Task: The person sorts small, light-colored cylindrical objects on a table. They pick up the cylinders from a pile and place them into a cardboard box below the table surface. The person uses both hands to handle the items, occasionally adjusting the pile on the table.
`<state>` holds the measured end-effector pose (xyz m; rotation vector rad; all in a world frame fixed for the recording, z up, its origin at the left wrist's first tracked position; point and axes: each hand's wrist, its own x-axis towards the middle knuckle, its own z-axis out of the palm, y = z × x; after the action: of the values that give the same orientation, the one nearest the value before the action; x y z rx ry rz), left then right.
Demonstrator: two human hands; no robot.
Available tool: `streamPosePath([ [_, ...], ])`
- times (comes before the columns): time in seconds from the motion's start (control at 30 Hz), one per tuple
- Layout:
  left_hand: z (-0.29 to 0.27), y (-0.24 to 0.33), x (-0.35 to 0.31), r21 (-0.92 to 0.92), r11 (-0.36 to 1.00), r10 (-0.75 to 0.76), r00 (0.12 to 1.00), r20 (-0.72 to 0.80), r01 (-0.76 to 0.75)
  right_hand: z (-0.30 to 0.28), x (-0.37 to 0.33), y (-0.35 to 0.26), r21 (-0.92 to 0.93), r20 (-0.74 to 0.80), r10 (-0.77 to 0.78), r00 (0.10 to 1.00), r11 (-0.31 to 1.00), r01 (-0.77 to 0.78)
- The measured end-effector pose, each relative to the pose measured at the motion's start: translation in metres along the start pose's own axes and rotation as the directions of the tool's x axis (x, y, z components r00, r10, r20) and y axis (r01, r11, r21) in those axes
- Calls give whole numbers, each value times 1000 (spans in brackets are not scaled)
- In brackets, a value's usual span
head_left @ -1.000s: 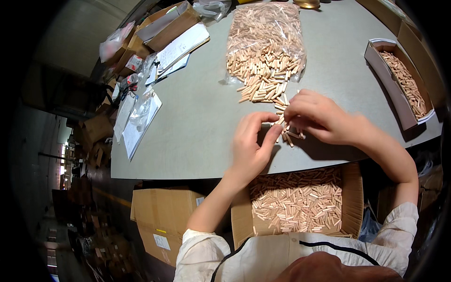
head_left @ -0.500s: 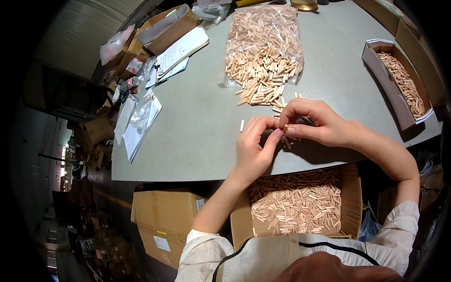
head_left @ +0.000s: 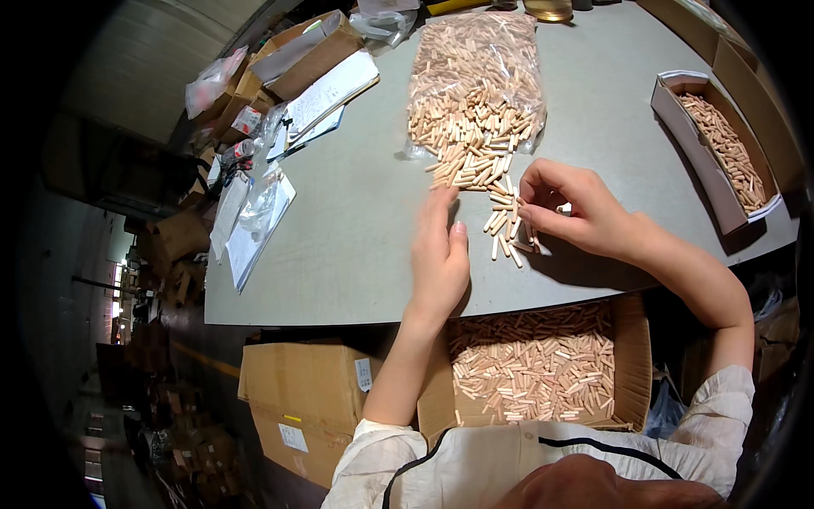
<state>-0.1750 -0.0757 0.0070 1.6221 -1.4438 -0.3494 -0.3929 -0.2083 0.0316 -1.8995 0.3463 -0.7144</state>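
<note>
My left hand (head_left: 439, 254) is stretched out over the table, fingers straight and blurred at the tips. Its fingertips reach the near edge of a pile of small wooden dowels (head_left: 475, 161). That pile spills from a clear plastic bag (head_left: 479, 47) full of dowels. My right hand (head_left: 572, 208) is bent in a pinch beside some loose dowels (head_left: 506, 225). Its thumb and forefinger tips nearly meet; whatever lies between them is too hidden to make out. Another pale dowel shows in the gap behind those fingers.
Below the table edge, a cardboard box (head_left: 632, 365) holds many dowels. A narrow open box (head_left: 691, 140) of dowels stands at the right. Papers on a clipboard (head_left: 331, 89) and small cartons (head_left: 318, 55) lie at the far left. A closed carton (head_left: 301, 382) stands lower left.
My hands have come apart from their shared pinch. The left has opened and swung left and forward to the pile; the right has moved slightly forward. The lone dowel at left no longer shows.
</note>
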Motion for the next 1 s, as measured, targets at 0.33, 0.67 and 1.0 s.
streamPosePath([
  [0.33, -3, 9, -3, -432, 895, -91, 993, 71, 113, -39, 9, 8, -425, -115, -24, 993, 905, -27],
  [0.67, -3, 10, -4, -471, 868, -116, 987, 112, 155, -55, 13, 1, -104, 140, 406, 903, 913, -395],
  [1.0, -2, 13, -4, -513, 849, -102, 992, 69, 123, -46, 15, 26, -431, 54, -171, 984, 885, 177],
])
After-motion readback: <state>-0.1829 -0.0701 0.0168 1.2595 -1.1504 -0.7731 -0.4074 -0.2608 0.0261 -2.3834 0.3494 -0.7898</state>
